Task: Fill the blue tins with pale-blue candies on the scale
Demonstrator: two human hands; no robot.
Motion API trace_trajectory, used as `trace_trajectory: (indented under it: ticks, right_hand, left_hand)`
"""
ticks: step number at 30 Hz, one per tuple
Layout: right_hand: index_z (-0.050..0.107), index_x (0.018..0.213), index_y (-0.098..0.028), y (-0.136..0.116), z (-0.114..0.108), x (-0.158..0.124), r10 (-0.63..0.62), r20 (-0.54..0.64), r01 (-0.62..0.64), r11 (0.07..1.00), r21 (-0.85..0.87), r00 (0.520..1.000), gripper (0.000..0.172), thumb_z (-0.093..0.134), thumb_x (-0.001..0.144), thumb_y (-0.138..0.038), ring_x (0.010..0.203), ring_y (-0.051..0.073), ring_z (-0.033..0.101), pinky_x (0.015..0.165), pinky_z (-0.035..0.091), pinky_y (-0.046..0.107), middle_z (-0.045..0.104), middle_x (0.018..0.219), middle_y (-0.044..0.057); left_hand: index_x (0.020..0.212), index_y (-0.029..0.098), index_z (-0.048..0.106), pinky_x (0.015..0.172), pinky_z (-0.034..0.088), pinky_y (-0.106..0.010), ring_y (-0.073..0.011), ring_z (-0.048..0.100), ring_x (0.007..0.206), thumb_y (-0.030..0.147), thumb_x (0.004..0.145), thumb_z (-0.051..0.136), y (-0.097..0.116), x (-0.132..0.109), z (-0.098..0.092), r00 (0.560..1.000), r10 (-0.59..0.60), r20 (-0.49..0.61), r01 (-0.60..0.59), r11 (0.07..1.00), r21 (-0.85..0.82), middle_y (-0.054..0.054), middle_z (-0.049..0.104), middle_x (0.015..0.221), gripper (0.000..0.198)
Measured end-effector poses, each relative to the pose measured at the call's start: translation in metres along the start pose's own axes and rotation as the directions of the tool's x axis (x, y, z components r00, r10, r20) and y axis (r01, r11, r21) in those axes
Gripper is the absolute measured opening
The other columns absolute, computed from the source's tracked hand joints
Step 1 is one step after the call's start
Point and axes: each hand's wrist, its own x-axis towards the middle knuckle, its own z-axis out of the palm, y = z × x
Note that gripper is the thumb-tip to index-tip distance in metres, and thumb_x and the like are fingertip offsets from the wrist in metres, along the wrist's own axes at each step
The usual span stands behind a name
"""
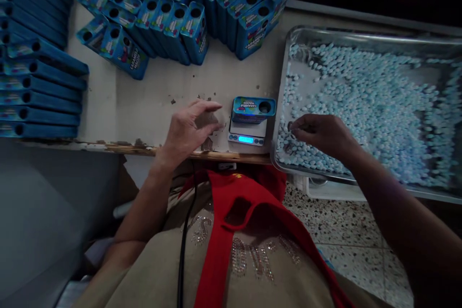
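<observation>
A blue candy box (pixel 252 108) with a round hole in its top stands on a small digital scale (pixel 248 131), whose display glows blue. My left hand (pixel 193 127) hovers just left of the scale, thumb and fingers apart, holding nothing. Over the left end of a metal tray (pixel 283 106), my right hand (pixel 321 132) has its fingertips pinched together. A small dark shape shows at those fingertips, too unclear to name. Pale blue and white candies (pixel 368 101) lie spread across the tray. Below the right hand, something shiny lies partly hidden among them.
Several upright blue boxes (pixel 195 33) with round holes stand in rows at the back. More blue boxes (pixel 39 101) are stacked at the left. The worn wooden table edge (pixel 144 148) runs close to my red apron (pixel 220 231). A black cable (pixel 186 231) hangs in front of me.
</observation>
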Motion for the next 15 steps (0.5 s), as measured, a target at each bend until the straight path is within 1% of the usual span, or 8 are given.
trace_trajectory:
  ticks: [2,4,5,7,9,10,12,15]
  right_hand:
    - [0.086,0.091,-0.018,-0.004,0.002,-0.001,-0.015,0.003,0.016,0.999,-0.039,1.000,0.033,0.069,0.085,-0.046,0.067,0.020,0.067,0.068,0.047,0.032,0.076,0.073,0.007]
    - [0.086,0.092,-0.021,-0.006,0.003,-0.003,-0.034,-0.005,0.033,0.997,-0.064,0.999,0.030,0.072,0.084,-0.046,0.067,0.023,0.068,0.069,0.048,0.035,0.075,0.073,0.008]
    - [0.087,0.092,-0.024,-0.006,0.003,-0.004,-0.047,-0.026,0.045,0.996,-0.075,0.999,0.028,0.074,0.083,-0.046,0.067,0.024,0.069,0.070,0.049,0.037,0.076,0.074,0.008]
    - [0.086,0.090,-0.029,-0.005,0.003,-0.005,-0.057,-0.095,0.049,0.995,-0.083,0.994,0.022,0.077,0.083,-0.049,0.066,0.028,0.071,0.069,0.051,0.041,0.079,0.079,0.009]
    - [0.085,0.087,-0.035,-0.006,0.004,-0.002,-0.027,-0.151,0.017,0.998,-0.068,0.988,0.019,0.079,0.085,-0.053,0.067,0.031,0.074,0.067,0.053,0.044,0.082,0.082,0.010]
    - [0.084,0.086,-0.036,-0.009,0.004,0.001,-0.018,-0.185,0.007,0.998,-0.061,0.983,0.018,0.080,0.086,-0.054,0.068,0.032,0.076,0.066,0.053,0.045,0.083,0.083,0.010]
    - [0.084,0.088,-0.037,-0.024,0.008,0.011,-0.055,-0.245,0.043,0.998,-0.054,0.968,0.016,0.079,0.089,-0.052,0.071,0.034,0.079,0.067,0.056,0.047,0.084,0.085,0.010]
    - [0.084,0.094,-0.034,-0.073,0.025,0.040,-0.285,-0.276,0.276,0.958,-0.075,0.918,0.016,0.073,0.097,-0.044,0.077,0.033,0.082,0.071,0.061,0.046,0.086,0.091,0.012]
  left_hand:
    - [0.157,0.026,0.075,0.127,0.066,-0.048,-0.0336,0.078,0.141,0.032,0.094,0.106,0.013,0.011,0.015,0.998,0.057,0.002,-0.057,0.998,0.032,-0.012,0.081,0.152,0.071]
    - [0.163,0.025,0.070,0.138,0.057,-0.054,-0.0384,0.069,0.157,0.039,0.091,0.110,0.034,0.024,0.031,0.989,0.132,0.063,-0.139,0.984,0.113,-0.015,0.073,0.167,0.083]
    - [0.161,0.026,0.071,0.140,0.056,-0.055,-0.0387,0.067,0.160,0.039,0.095,0.107,0.045,0.031,0.038,0.980,0.157,0.122,-0.175,0.972,0.156,-0.014,0.071,0.169,0.077]
    - [0.153,0.030,0.077,0.128,0.064,-0.047,-0.0331,0.076,0.150,0.030,0.107,0.094,0.062,0.046,0.045,0.952,0.165,0.258,-0.223,0.951,0.215,-0.009,0.079,0.159,0.049]
    - [0.149,0.035,0.078,0.115,0.070,-0.040,-0.0275,0.081,0.141,0.025,0.114,0.085,0.063,0.057,0.033,0.940,0.126,0.317,-0.209,0.947,0.243,-0.005,0.083,0.149,0.038]
    - [0.148,0.036,0.078,0.113,0.070,-0.038,-0.0260,0.081,0.139,0.024,0.114,0.085,0.058,0.061,0.017,0.951,0.102,0.293,-0.181,0.950,0.254,-0.004,0.083,0.147,0.037]
    - [0.147,0.032,0.077,0.119,0.068,-0.040,-0.0265,0.080,0.139,0.025,0.109,0.090,0.034,0.064,-0.035,0.989,0.057,0.136,-0.094,0.953,0.288,-0.006,0.083,0.146,0.041]
    - [0.142,0.026,0.077,0.120,0.065,-0.049,-0.0292,0.080,0.133,0.029,0.097,0.099,-0.020,0.069,-0.148,0.979,-0.016,-0.201,0.094,0.917,0.387,-0.006,0.083,0.141,0.051]
